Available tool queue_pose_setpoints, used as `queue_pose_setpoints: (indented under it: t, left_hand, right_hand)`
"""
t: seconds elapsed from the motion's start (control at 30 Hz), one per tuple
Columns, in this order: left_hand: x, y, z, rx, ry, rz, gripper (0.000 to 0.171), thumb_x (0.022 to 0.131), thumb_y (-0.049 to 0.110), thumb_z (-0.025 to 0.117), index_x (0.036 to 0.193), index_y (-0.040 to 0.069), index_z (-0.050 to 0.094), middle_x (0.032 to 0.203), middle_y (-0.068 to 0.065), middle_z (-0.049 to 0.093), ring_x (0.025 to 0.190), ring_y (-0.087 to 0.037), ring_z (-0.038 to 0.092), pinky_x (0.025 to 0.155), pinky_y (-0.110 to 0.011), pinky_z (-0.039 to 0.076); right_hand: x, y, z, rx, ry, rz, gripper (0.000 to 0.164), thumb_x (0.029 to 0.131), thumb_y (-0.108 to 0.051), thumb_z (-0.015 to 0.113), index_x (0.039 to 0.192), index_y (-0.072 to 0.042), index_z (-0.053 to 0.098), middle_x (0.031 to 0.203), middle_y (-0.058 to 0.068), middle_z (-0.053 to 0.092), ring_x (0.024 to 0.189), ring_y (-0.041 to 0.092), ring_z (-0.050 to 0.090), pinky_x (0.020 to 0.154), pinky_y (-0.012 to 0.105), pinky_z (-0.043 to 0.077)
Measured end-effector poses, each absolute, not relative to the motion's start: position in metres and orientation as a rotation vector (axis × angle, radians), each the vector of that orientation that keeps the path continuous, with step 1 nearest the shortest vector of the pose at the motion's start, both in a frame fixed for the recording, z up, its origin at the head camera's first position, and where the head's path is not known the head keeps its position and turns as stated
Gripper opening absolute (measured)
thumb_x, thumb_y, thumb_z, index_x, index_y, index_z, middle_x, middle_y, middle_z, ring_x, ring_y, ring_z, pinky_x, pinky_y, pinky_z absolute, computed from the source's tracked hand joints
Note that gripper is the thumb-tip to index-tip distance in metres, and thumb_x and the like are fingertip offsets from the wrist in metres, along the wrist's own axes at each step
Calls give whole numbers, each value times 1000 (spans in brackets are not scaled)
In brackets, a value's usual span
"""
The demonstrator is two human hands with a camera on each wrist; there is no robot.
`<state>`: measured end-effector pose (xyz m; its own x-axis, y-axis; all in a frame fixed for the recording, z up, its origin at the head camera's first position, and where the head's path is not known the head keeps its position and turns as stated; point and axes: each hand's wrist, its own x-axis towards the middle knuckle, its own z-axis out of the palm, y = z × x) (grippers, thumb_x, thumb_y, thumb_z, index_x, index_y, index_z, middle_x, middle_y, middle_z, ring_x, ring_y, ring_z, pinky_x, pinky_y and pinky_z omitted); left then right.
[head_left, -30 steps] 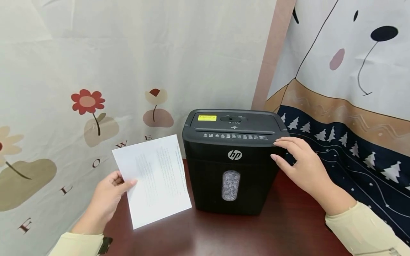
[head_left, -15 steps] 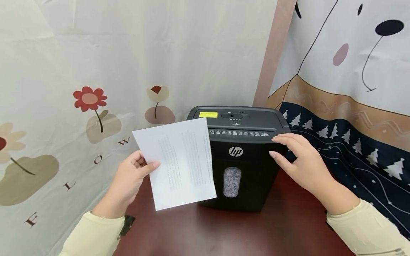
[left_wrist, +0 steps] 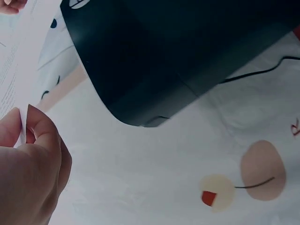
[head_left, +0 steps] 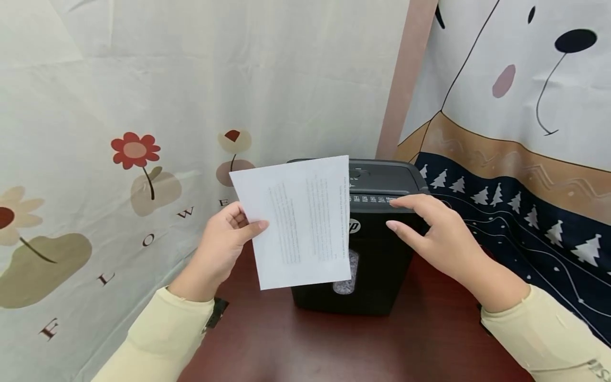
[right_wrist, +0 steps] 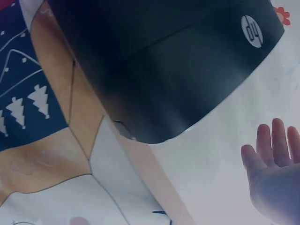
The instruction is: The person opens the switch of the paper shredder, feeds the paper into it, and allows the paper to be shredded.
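My left hand (head_left: 221, 246) pinches the left edge of a white sheet of paper (head_left: 300, 223) between thumb and fingers. Faint lines of print show on the sheet, and it stands upright in front of a black HP paper shredder (head_left: 382, 254), covering the left part of it. In the left wrist view the thumb and fingers of the left hand (left_wrist: 35, 159) clasp the paper edge (left_wrist: 28, 61). My right hand (head_left: 444, 241), empty, hovers by the shredder's front right corner with thumb and fingers spread apart. The right wrist view shows the right hand (right_wrist: 276, 173) with fingers extended, apart from the shredder (right_wrist: 173, 70).
The shredder stands on a dark red table (head_left: 324, 345). A pale curtain with printed flowers (head_left: 296, 79) hangs behind it, and a patterned cloth (head_left: 515, 175) with a bear and trees is on the right. A black cord (left_wrist: 253, 75) runs from behind the shredder.
My left hand has carried the paper right and upward, from beside the shredder to in front of its left part. The right hand has shifted slightly left.
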<state>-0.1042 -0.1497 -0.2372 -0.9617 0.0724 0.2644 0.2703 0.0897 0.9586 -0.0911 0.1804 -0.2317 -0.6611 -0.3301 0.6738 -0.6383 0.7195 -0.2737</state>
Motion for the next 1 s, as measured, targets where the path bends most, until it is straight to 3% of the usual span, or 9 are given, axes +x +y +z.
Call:
queue_pose_setpoints:
  t: [0.3, 0.53, 0.63, 1.0]
  left_hand:
    - [-107, -126, -213, -446, -2226, -1962, 25, 80, 1, 64, 102, 0, 53, 99, -5, 62, 90, -15, 58, 80, -25, 45]
    - [-112, -108, -197, -466, -2248, -1928, 18, 80, 1, 64, 95, 1, 53, 94, -4, 62, 86, -16, 58, 81, -28, 43]
    - [-115, -100, -189, -467, -2262, -1908, 17, 81, 2, 63, 94, 2, 53, 93, -5, 62, 85, -17, 57, 81, -29, 42]
    - [-122, -83, -167, -412, -2287, -1841, 16, 81, 5, 64, 93, 5, 53, 89, -4, 61, 84, -18, 54, 80, -29, 39]
  right_hand:
    - [-93, 168, -215, 733, -2481, 947, 35, 84, -31, 62, 114, -13, 58, 107, 2, 63, 105, 20, 55, 87, 44, 43]
    - [-100, 170, -204, 723, -2479, 1059, 23, 86, -26, 61, 101, -10, 64, 95, 2, 67, 83, 11, 62, 72, 21, 49]
    - [-103, 174, -198, 664, -2471, 1096, 19, 87, -23, 59, 96, -7, 65, 96, 5, 67, 83, 13, 63, 70, 14, 47]
    - [-112, 183, -185, 571, -2442, 1077, 21, 88, -26, 57, 95, -8, 65, 95, 7, 66, 78, 7, 56, 61, 19, 41]
